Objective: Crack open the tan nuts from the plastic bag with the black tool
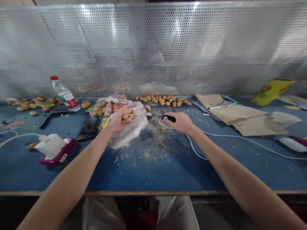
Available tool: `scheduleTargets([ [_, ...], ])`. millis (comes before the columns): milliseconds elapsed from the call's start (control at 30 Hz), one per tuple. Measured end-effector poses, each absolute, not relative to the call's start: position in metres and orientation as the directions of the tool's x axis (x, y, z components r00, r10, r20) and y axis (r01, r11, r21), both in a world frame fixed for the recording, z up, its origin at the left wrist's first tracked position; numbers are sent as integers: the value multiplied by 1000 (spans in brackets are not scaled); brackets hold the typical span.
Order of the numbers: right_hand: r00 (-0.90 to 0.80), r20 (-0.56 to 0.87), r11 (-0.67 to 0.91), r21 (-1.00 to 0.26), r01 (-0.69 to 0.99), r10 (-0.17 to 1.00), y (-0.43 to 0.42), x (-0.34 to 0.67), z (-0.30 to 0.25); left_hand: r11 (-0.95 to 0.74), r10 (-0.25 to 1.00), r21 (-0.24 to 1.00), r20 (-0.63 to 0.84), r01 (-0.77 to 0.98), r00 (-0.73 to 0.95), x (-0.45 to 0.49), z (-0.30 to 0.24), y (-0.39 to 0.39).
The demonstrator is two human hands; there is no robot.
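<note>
My left hand (122,116) is closed around a few longans (125,117), held over a crumpled clear plastic bag (129,132). More longans (97,110) lie in or beside the bag, next to a red-and-white wrapper; which of the two I cannot tell. My right hand (181,122) grips a small black device (169,118) with a round, bluish-violet spot near its end. A white cable (192,143) runs close by it. Between my hands, twigs and bits of peel (158,137) are scattered on the blue tabletop (148,172).
Loose longans (165,100) line the perforated metal panel (179,54) at the back. Leftward are a water bottle (67,95), a black phone-like object (88,127) and a purple power strip (59,156) with a white plug. Brown paper (240,118) and a yellow packet (271,92) lie right.
</note>
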State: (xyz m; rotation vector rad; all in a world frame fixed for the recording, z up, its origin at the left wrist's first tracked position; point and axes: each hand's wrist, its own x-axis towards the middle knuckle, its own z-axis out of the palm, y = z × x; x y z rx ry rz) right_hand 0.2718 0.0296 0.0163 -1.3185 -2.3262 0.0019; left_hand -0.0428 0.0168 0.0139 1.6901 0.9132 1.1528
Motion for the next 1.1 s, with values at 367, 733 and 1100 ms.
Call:
scheduleTargets([
  [367,-669,294,730,-328,600,682,27,278,28,-517,821,678,221,522,527,14,16,-14],
  [733,-719,86,664,-471,581,690,18,265,25,-512,788,684,134,519,600,18,-8,-1],
  [1100,-733,61,672,-456,584,678,19,263,23,-516,791,657,118,550,600,18,-7,-5],
])
